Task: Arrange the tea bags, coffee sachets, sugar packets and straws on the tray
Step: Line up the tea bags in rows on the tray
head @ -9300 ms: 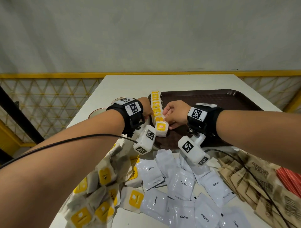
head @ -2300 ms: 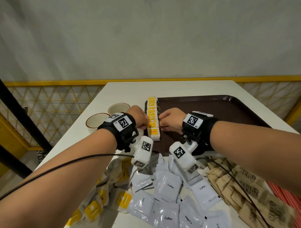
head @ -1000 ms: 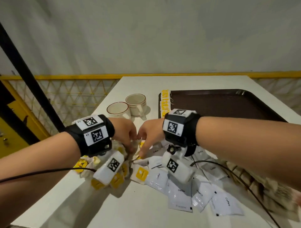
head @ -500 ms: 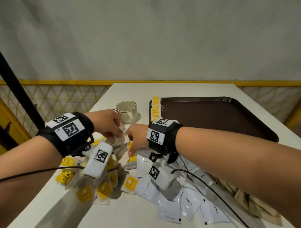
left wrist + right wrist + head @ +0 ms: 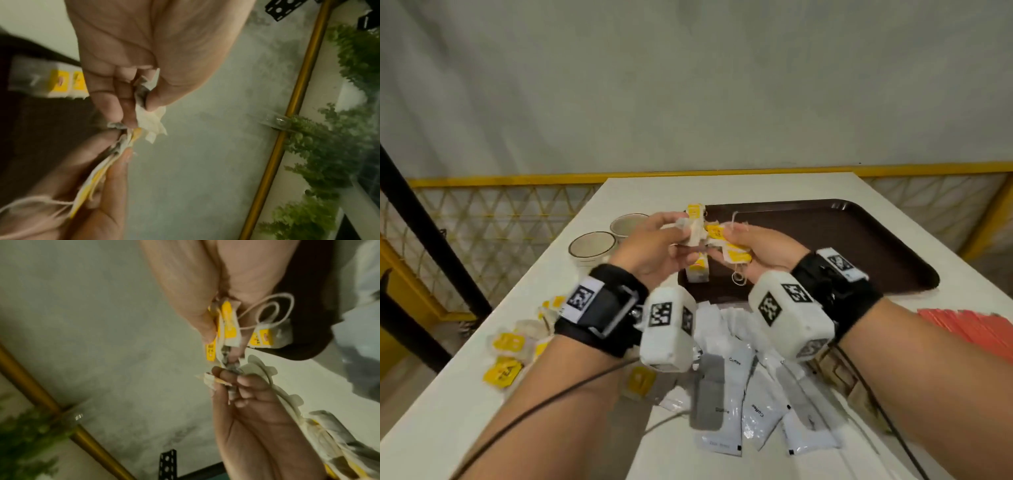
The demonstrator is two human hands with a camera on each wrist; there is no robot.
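Both hands are raised over the left edge of the dark brown tray (image 5: 825, 240). My left hand (image 5: 681, 236) pinches a white tea bag (image 5: 693, 233) between thumb and fingers; the left wrist view shows that tea bag (image 5: 148, 116) close up. My right hand (image 5: 729, 240) grips a small bunch of yellow-tagged tea bags (image 5: 736, 255) with strings dangling; the right wrist view shows this bunch (image 5: 226, 327). The two hands nearly touch. A row of tea bags (image 5: 698, 272) lies along the tray's left side. Loose tea bags (image 5: 506, 342) lie on the table at left.
White coffee sachets (image 5: 732, 394) are piled near the table's front, with brown sugar packets (image 5: 839, 373) beside them and red straws (image 5: 969, 325) at the right. Two cups (image 5: 592, 245) stand left of the tray. A yellow railing runs behind the table.
Both hands have come up from the loose tea bag pile on the table to above the tray's left edge, each holding tea bags.
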